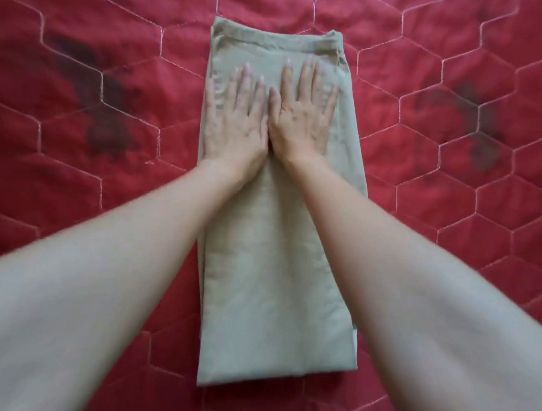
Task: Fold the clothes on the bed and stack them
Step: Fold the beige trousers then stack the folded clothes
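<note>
Hands, two: left hand (pixel 236 121), right hand (pixel 302 119), flat on one folded garment (pixel 279 268).

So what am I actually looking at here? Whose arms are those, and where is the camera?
There is no machine here: a person wears a camera on the head, looking forward and down, so the two bare arms reaching in from the bottom are their own. The left hand and right hand lie flat side by side, fingers straight, pressing on a beige garment. It is already folded into a long narrow strip, with what looks like a waistband at the far end. Neither hand grips anything. The garment lies on a red quilted bedcover stitched in hexagons. No other clothes are in view.
</note>
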